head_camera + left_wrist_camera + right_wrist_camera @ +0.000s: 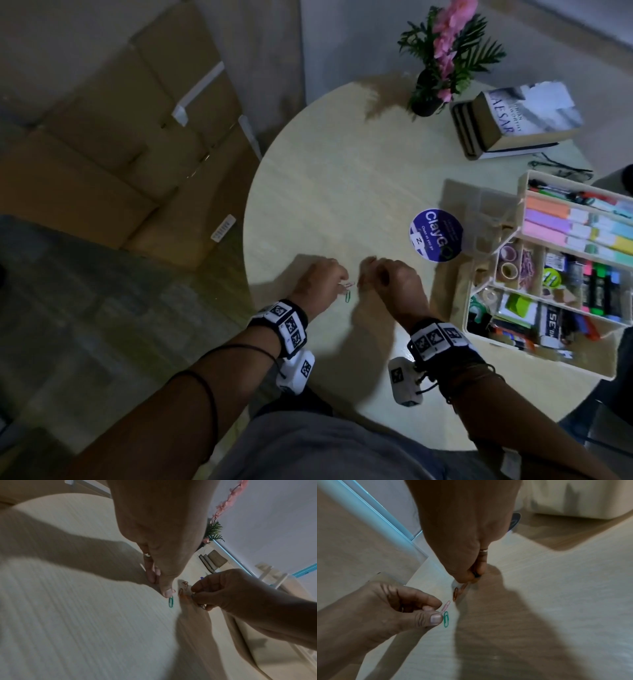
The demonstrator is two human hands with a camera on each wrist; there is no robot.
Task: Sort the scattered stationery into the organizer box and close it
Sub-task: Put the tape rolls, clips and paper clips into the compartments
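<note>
Both hands work close together on the pale round table point(325, 192). My left hand point(343, 286) pinches a pink paper clip point(446, 605) between thumb and forefinger. A green paper clip point(446, 619) lies flat on the table right beside that thumb. My right hand point(363, 279) has its fingers curled, with dark and blue clips point(202, 606) gathered inside them. Its fingertips point(465, 579) pinch down at two orange paper clips point(455, 593) on the table. The open organizer box point(463, 308), full of markers, tape and notes, stands to the right.
A round purple sticker point(436, 234) lies between the hands and the box. A potted pink flower point(442, 68) and stacked books point(513, 123) stand at the table's far side. Cardboard boxes point(120, 137) lie on the floor to the left.
</note>
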